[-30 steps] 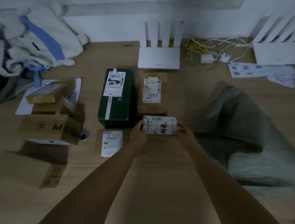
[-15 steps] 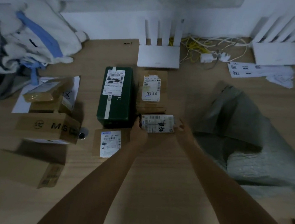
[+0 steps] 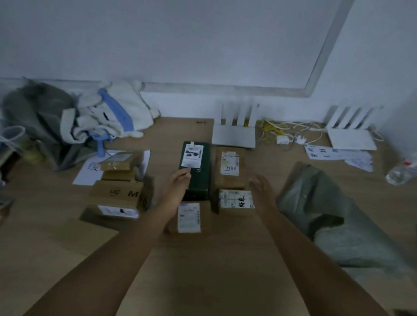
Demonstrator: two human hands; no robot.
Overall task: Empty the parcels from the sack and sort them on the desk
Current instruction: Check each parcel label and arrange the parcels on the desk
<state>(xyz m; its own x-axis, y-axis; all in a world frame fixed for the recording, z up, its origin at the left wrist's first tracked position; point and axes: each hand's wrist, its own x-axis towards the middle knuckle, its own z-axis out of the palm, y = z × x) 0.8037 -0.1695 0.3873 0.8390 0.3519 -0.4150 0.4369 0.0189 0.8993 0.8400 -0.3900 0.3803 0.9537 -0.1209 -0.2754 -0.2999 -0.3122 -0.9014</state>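
Fingers [image 3: 183, 174] of the left hand [image 3: 176, 186] lie loosely apart and hold nothing, hovering over the near left edge of the green box [image 3: 195, 172]; those of the right hand [image 3: 262, 190] are likewise spread and empty, just right of the small labelled parcel [image 3: 236, 202], which sits flat on the counter [image 3: 202, 274] touching the green box's near right corner. Behind that parcel lies a brown carton [image 3: 230, 168] with a handwritten label, side by side with the green box. In front of the green box rests a flat brown parcel [image 3: 189, 218] with a white slip. Left of the green box stands a stack of cardboard boxes [image 3: 118, 186], matte and square-edged, and another flat carton lies nearer. Right of the green box the sack [image 3: 326, 212] slumps, a grey-green woven bag, creased and mostly collapsed, though a bulge at its near end suggests something may remain inside. Judging by this, several parcels are laid out in rows and the sorting looks well along, with the sack perhaps not fully emptied.
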